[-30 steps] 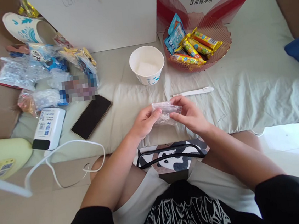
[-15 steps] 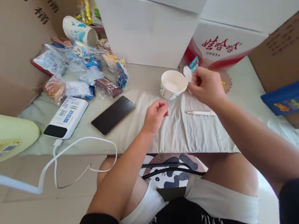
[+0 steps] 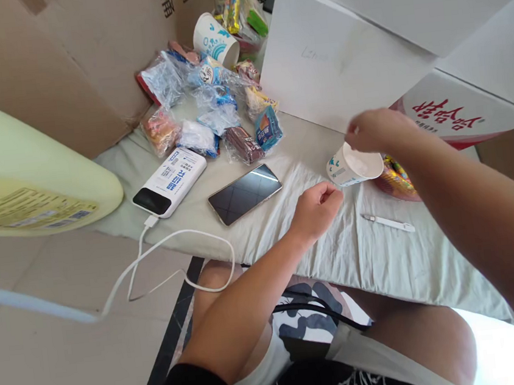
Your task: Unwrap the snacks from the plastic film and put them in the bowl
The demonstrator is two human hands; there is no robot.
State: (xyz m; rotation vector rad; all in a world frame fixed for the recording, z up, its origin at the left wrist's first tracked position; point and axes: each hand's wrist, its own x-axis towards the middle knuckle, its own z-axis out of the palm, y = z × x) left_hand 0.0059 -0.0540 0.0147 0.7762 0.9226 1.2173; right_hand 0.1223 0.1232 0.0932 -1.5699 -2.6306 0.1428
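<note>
A white paper cup (image 3: pixel 345 171) with a blue print stands on the cloth-covered surface, with something whitish inside. My right hand (image 3: pixel 382 132) is over the cup's back rim, its fingers curled and a little blurred; whatever they may hold is hidden. Just in front of the cup, my left hand (image 3: pixel 316 209) rests in a loose fist near the cup's base, and its inner side cannot be seen. A slim white pen-like tool (image 3: pixel 389 223) lies on the cloth below my right forearm. Behind that forearm, a dish of shiny wrapped items (image 3: pixel 396 179) is partly covered.
A phone (image 3: pixel 245 194) and a white power bank (image 3: pixel 170 182) with a cable (image 3: pixel 164 234) lie to the left. Wrapped snacks (image 3: pixel 202 103) and another paper cup (image 3: pixel 216 39) are piled behind them. White boxes (image 3: pixel 329 50) stand at the back, a large yellow bottle (image 3: pixel 19 162) far left.
My view has swung left. My right hand has gone from the cup's right side to above its back rim, and the white scrap at its fingers no longer shows. My left hand stays closed.
</note>
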